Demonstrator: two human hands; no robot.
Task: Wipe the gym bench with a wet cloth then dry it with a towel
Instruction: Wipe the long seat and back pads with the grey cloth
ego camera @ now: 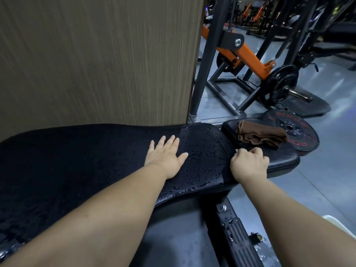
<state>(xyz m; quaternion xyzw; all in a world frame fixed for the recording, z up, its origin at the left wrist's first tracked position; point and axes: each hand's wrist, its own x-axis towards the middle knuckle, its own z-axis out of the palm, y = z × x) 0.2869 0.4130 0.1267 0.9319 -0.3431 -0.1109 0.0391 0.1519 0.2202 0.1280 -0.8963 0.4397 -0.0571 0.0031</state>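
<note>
A towel [77, 160] hides most of the wet counter [204, 151], left hand [165, 157] flat on the towel, right hand [248, 164] gripping the counter's end near a cloth [260, 134].

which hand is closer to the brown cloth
Right. The right hand grips the bench edge just beside the cloth; the left hand lies flat on the towel, farther left.
</note>
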